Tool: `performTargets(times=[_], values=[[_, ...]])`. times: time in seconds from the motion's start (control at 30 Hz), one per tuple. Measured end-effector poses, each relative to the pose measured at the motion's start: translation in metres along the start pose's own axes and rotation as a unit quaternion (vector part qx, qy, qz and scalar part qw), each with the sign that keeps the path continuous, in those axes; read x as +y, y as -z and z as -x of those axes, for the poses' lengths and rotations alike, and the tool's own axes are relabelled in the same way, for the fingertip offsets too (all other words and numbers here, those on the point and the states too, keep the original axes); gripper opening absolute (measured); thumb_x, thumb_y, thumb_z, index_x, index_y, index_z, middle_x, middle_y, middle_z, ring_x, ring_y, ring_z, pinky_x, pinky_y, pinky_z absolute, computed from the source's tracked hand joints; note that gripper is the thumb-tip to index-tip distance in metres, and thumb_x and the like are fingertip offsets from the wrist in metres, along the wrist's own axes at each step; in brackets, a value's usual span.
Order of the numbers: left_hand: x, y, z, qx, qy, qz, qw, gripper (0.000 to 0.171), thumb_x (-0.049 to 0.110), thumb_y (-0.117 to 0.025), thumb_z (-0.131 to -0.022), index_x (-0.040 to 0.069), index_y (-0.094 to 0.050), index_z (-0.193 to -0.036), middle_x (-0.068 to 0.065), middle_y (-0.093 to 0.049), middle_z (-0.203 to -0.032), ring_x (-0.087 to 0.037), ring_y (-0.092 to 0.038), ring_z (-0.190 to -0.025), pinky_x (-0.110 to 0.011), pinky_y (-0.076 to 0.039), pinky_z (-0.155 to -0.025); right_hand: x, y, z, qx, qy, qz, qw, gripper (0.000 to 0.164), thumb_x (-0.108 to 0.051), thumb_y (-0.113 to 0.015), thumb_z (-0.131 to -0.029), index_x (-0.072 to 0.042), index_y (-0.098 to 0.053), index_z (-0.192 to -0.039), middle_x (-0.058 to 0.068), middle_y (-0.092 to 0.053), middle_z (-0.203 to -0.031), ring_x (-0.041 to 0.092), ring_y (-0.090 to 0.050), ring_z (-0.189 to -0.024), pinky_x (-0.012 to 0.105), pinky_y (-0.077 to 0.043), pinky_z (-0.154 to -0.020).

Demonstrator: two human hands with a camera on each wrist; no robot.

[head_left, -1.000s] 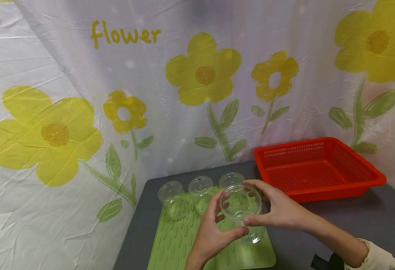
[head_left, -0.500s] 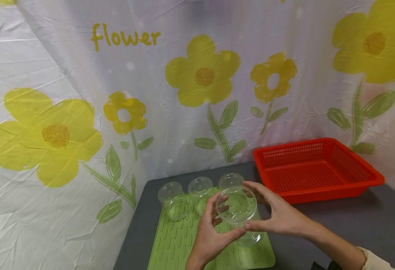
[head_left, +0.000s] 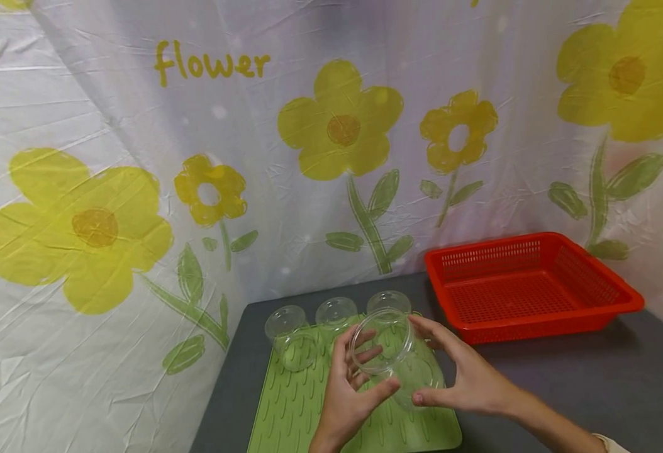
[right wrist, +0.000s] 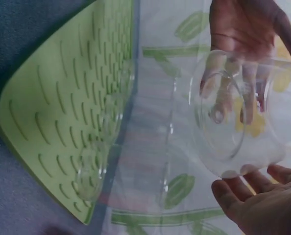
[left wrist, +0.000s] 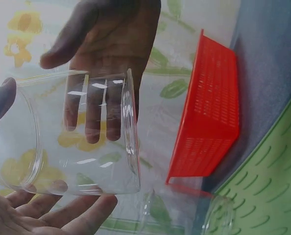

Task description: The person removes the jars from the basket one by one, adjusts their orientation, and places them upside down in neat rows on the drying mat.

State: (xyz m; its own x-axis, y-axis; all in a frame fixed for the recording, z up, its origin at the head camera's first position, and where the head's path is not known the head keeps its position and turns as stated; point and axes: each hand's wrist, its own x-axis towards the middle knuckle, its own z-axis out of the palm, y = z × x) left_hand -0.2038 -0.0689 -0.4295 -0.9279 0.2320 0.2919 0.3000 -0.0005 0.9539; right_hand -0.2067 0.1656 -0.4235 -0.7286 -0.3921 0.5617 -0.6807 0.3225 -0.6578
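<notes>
Between both hands is a clear plastic jar [head_left: 385, 343], tilted above the mat, its mouth leaning toward the left hand and its base toward the right. The left hand [head_left: 350, 397] grips its left side; in the left wrist view the thumb [left wrist: 6, 95] is at one end and the fingers lie along the wall. On the other side, the right hand [head_left: 475, 377] cups the jar loosely, fingers behind and thumb in front near the base. In the right wrist view the right fingertips [right wrist: 229, 183] meet the edge of the jar's base. The jar looks empty.
A green ridged mat [head_left: 286, 415] lies on the grey table [head_left: 224, 377]. Along its far edge stand three more clear jars, the left jar [head_left: 287, 322], the middle jar [head_left: 337, 311] and the right jar [head_left: 388, 302]. A red basket [head_left: 535, 321] sits at the back right, before a flower-printed curtain [head_left: 286, 251].
The jar has tipped over in the hands: its mouth has swung left and its base right. The two thumbs have moved slightly apart. The mat, the other jars and the basket have stayed put.
</notes>
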Motion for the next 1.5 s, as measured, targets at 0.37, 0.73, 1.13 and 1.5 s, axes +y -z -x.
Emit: performTargets(times=[0.37,0.73,1.13,1.5], values=[[-0.005,-0.006,0.005,-0.009,0.003,0.049,0.9988,0.089,0.007,-0.079,-0.086,0.017,-0.026,-0.157,-0.015,-0.044,-0.153,-0.027,-0.058,-0.132,-0.032,-0.055,-0.099,0.001,-0.004,0.005,0.002,-0.018,0.015,1.0,0.101,-0.03,-0.093,-0.075,-0.023,-0.035,-0.158,0.007,-0.05,-0.153,0.007,-0.052,-0.131,0.031,-0.051,-0.101],[-0.011,-0.003,0.008,-0.024,0.008,0.046,0.9986,0.097,0.017,-0.082,-0.087,0.023,-0.018,-0.16,-0.016,-0.042,-0.156,-0.037,-0.051,-0.136,-0.035,-0.054,-0.101,0.004,-0.005,0.005,0.006,-0.009,0.035,0.999,0.097,-0.036,-0.092,-0.075,-0.023,-0.04,-0.156,-0.003,-0.052,-0.149,0.005,-0.053,-0.13,0.029,-0.05,-0.101],[-0.004,0.015,0.009,-0.032,-0.024,-0.115,0.9926,0.103,0.026,-0.089,-0.08,0.039,-0.024,-0.158,0.0,-0.032,-0.165,-0.035,-0.038,-0.149,-0.055,-0.044,-0.113,0.005,-0.003,0.007,-0.025,-0.002,0.11,0.994,0.099,-0.051,-0.09,-0.074,-0.029,-0.039,-0.156,-0.007,-0.052,-0.145,0.009,-0.052,-0.125,0.037,-0.055,-0.095],[-0.001,0.024,0.006,-0.106,-0.079,-0.242,0.9611,0.085,0.037,-0.087,-0.081,0.039,-0.041,-0.153,0.005,-0.038,-0.162,-0.028,-0.042,-0.146,-0.041,-0.053,-0.1,0.006,-0.004,0.01,-0.065,0.064,0.196,0.976,0.101,-0.056,-0.089,-0.072,-0.025,-0.04,-0.155,-0.008,-0.054,-0.139,0.011,-0.054,-0.122,0.038,-0.058,-0.09]])
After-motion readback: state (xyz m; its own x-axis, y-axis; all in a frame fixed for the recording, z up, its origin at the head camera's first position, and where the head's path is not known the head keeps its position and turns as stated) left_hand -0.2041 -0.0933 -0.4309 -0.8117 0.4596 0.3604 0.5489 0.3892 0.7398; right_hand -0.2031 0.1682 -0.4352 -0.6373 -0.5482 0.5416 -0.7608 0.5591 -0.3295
